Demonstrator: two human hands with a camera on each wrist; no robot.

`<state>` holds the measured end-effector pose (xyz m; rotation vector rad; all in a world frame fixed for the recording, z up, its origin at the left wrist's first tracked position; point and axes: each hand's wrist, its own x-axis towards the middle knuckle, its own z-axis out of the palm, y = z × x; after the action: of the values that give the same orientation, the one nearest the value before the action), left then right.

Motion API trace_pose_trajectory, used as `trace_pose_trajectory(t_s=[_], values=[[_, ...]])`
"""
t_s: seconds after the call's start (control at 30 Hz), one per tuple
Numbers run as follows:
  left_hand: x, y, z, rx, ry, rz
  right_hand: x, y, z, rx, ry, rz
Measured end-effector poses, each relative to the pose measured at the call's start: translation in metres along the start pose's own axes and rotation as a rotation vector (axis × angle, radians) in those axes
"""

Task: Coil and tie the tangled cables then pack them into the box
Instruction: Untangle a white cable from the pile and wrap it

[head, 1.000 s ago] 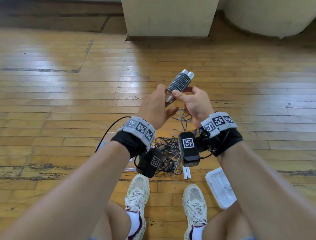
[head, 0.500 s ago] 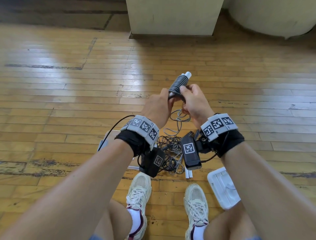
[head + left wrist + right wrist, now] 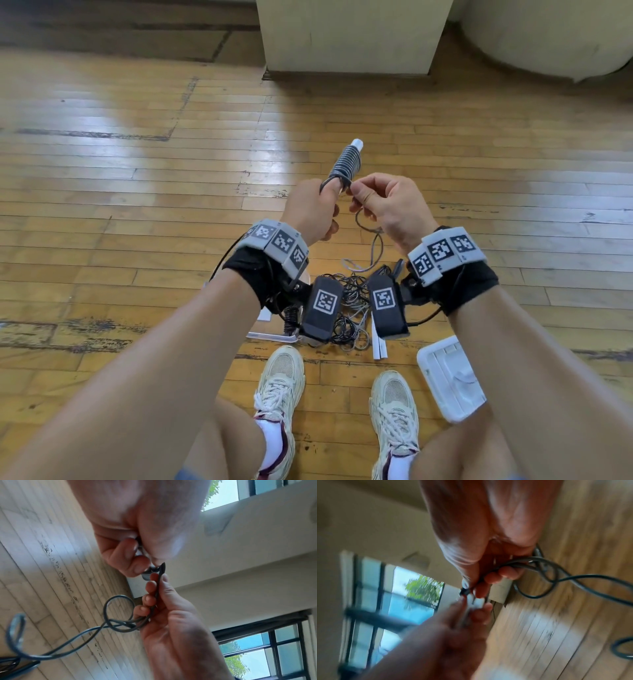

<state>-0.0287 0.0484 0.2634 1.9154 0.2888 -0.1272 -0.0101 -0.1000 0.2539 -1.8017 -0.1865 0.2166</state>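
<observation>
In the head view my left hand (image 3: 334,193) grips the lower end of a tight coil of grey cable (image 3: 347,161), wound round a white core and pointing up and away. One turn of the cable lies over the left thumb. My right hand (image 3: 356,197) pinches the loose run of the same grey cable (image 3: 120,616) just beside the coil's base. The left wrist view shows that cable running through the right fingers (image 3: 150,588). From there it loops down to a tangled pile of dark and grey cables (image 3: 349,308) on the floor, partly hidden by the wrist cameras.
A white plastic box part (image 3: 448,380) lies on the wooden floor (image 3: 137,205) by my right shoe. Two white strips (image 3: 379,344) lie beside the tangle, and a pale flat tray edge (image 3: 270,335) shows under my left wrist. A cream pillar base (image 3: 349,34) stands ahead.
The coil has turned, so one white end shows instead of two. My right hand left the coil body and now pinches the loose cable beside its base.
</observation>
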Motion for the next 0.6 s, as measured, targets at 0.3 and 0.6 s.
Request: trace_pose_trajectory(t_s=[0.3,0.6], values=[[0.002,-0.009,-0.008,0.534,0.015,0.217,0.002,-0.001,-0.006,-0.104,-0.102,0.187],[0.001,-0.015,-0.008,0.741,0.069,0.33,-0.001,-0.004,-0.007,-0.243,-0.163,0.032]])
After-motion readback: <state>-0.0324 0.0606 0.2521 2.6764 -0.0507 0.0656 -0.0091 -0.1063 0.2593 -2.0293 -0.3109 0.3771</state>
